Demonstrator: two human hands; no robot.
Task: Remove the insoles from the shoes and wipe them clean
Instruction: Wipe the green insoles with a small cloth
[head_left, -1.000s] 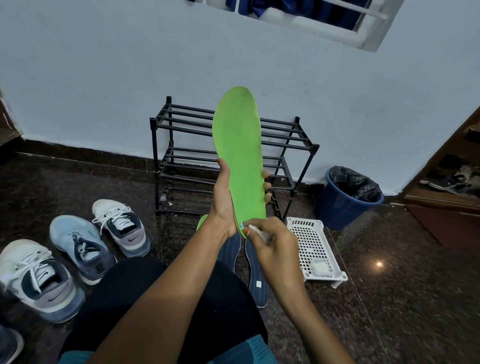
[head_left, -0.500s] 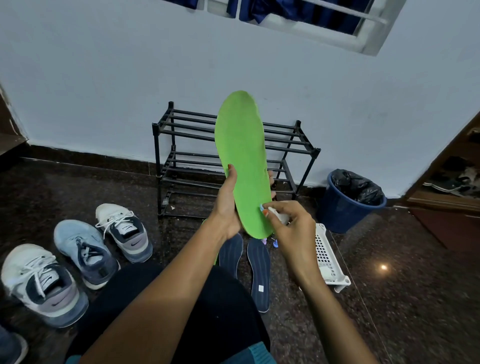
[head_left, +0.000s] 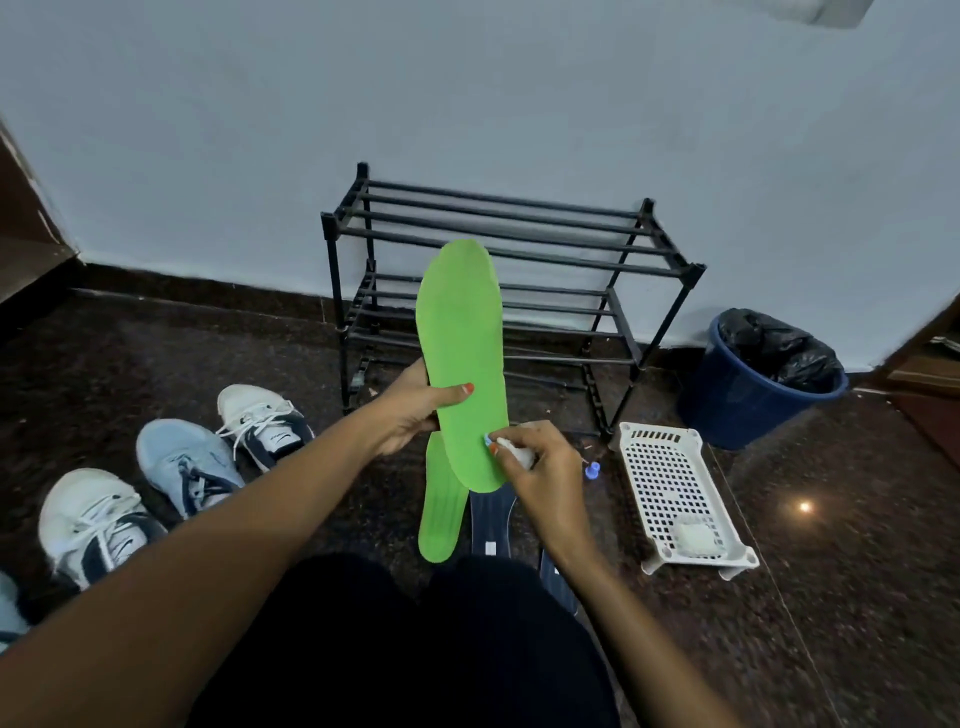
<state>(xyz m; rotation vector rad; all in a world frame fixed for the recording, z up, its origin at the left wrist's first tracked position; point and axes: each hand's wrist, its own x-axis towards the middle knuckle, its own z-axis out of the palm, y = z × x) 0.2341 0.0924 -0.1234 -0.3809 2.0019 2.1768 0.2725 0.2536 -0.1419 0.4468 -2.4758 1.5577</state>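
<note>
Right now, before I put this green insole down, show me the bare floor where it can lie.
Bare floor lies right of the white basket, in front of the blue bin. Another patch lies left of the shoe rack, behind the sneakers. Crowded: between you and the rack, where the second green insole and dark blue insoles lie.

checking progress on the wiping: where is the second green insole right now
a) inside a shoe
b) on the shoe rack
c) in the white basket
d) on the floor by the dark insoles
d: the second green insole lies on the floor beside the dark insoles
</note>
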